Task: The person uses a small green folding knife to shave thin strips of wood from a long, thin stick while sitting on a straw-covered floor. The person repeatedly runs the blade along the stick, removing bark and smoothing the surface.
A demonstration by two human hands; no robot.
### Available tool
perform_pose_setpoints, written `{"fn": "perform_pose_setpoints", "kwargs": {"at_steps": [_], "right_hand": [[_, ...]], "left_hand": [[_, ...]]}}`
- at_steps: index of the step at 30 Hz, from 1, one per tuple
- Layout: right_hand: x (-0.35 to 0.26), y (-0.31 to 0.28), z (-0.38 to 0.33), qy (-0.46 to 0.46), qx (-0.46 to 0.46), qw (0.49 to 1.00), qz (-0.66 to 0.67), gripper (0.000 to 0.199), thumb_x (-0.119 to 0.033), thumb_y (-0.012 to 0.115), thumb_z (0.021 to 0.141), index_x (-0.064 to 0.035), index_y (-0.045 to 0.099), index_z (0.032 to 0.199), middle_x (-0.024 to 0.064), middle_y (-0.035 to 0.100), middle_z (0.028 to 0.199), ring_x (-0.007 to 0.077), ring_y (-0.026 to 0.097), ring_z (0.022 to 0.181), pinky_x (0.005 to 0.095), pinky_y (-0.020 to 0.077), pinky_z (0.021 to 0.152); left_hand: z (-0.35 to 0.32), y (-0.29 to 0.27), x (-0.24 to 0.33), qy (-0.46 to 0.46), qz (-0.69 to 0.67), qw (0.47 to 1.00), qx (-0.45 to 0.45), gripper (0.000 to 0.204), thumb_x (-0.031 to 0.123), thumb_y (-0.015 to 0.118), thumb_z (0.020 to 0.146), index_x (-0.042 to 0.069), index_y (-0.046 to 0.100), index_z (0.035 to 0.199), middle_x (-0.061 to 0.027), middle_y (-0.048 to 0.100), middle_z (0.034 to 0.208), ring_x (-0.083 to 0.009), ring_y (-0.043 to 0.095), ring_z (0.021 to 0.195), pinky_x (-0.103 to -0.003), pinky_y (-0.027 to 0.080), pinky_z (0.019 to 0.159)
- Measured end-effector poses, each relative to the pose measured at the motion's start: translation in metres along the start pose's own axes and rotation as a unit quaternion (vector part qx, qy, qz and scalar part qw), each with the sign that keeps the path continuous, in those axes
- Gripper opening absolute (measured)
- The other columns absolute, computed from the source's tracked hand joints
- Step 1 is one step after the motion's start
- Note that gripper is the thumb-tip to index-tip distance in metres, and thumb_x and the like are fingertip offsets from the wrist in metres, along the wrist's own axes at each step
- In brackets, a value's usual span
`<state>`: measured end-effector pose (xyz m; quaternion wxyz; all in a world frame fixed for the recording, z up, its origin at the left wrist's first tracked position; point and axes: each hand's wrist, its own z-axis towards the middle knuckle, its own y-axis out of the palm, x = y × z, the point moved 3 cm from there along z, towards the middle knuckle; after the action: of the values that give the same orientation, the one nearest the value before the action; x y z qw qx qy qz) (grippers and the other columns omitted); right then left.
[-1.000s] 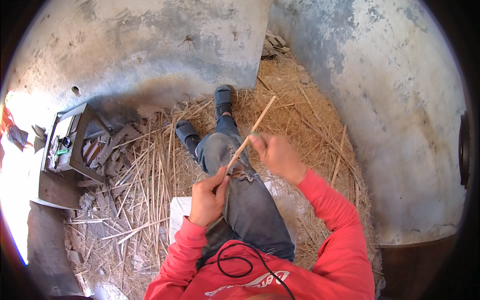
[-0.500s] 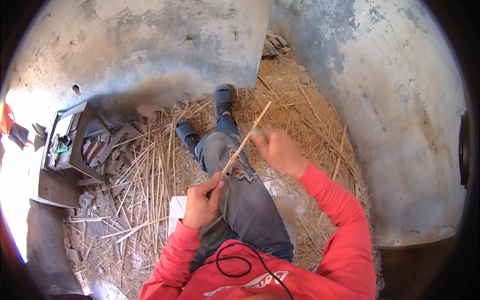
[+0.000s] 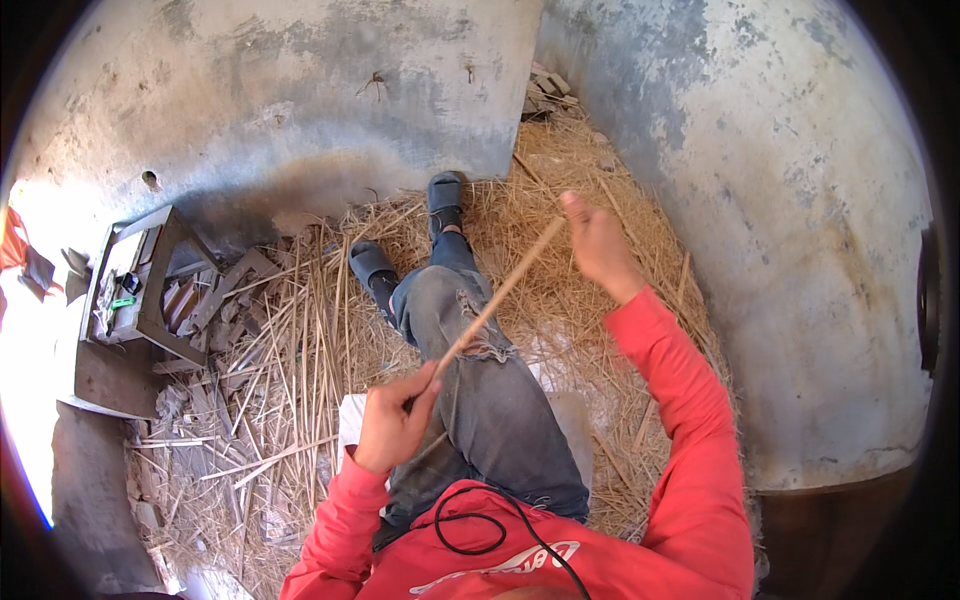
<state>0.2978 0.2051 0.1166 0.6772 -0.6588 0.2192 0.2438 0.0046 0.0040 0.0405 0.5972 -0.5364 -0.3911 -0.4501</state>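
A thin, pale wooden stick [image 3: 500, 295] slants up and to the right above my bent, ripped-jeans knee [image 3: 470, 350]. My left hand [image 3: 395, 415] is closed round its lower end, thumb pressed along it. At the upper end, my right hand [image 3: 605, 250] has its fingers curled and its thumb pointing up beside the tip. What lies inside the right hand is hidden, and whether it touches the stick I cannot tell.
Straw and thin split strips [image 3: 310, 350] litter the floor. At the left stands a small wooden stool-like frame [image 3: 185, 340] with a green item [image 3: 124, 301] on it. Worn grey walls [image 3: 800, 230] rise behind and right. A black cord [image 3: 470, 520] hangs over my red top.
My right hand has moved up and to the right, from the stick's upper part to its far tip. The left hand with the stick has shifted slightly left and down.
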Motion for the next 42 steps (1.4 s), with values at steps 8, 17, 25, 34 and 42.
{"fn": "perform_pose_setpoints", "kwargs": {"at_steps": [8,17,25,34,42], "right_hand": [[-0.047,0.053,-0.086,-0.215,-0.020,0.976,0.013,0.058,-0.052,0.046,0.107,-0.0006,0.072,0.101,0.0218,0.067,0.070,0.0405,0.068,0.063,0.0499,0.0517,0.059],[-0.049,0.086,-0.096,-0.281,-0.079,0.954,-0.067,0.055,-0.050,0.047,0.106,-0.0007,0.069,0.095,0.0240,0.064,0.066,0.0443,0.066,0.063,0.0529,0.0501,0.058],[-0.054,0.084,-0.091,-0.280,-0.085,0.955,-0.044,0.060,-0.055,0.046,0.105,-0.0008,0.069,0.095,0.0262,0.063,0.065,0.0471,0.067,0.066,0.0533,0.0512,0.061],[-0.010,0.000,-0.024,-0.173,0.124,0.971,0.113,0.066,-0.057,0.043,0.107,-0.0002,0.060,0.078,0.0049,0.041,0.057,0.0162,0.038,0.052,0.0385,0.0321,0.050],[-0.059,0.067,-0.102,-0.200,-0.095,0.975,0.024,0.063,-0.057,0.049,0.103,0.0004,0.067,0.086,0.0250,0.062,0.067,0.0444,0.065,0.066,0.0512,0.0483,0.060]], "left_hand": [[0.007,-0.008,-0.008,0.010,0.035,0.999,0.026,0.029,0.009,0.066,0.100,-0.005,0.069,0.125,-0.0039,0.053,0.062,-0.0070,0.050,0.056,-0.027,0.042,0.053],[0.000,-0.007,-0.002,-0.006,0.030,0.999,0.034,0.026,0.006,0.067,0.098,-0.007,0.070,0.121,-0.0078,0.052,0.061,-0.0075,0.047,0.055,-0.029,0.040,0.052],[-0.003,-0.011,-0.005,-0.046,-0.006,0.999,0.029,0.028,0.009,0.067,0.100,-0.007,0.069,0.123,-0.0026,0.054,0.063,-0.0059,0.048,0.057,-0.027,0.040,0.053],[-0.006,-0.021,-0.023,-0.076,-0.065,0.995,-0.022,0.028,0.012,0.059,0.105,-0.003,0.068,0.127,0.0021,0.052,0.066,-0.0051,0.047,0.060,-0.025,0.040,0.055],[0.006,-0.005,-0.004,-0.074,-0.051,0.995,-0.043,0.023,0.013,0.056,0.106,-0.001,0.070,0.119,0.0010,0.050,0.067,-0.0061,0.043,0.060,-0.026,0.038,0.056]]}}
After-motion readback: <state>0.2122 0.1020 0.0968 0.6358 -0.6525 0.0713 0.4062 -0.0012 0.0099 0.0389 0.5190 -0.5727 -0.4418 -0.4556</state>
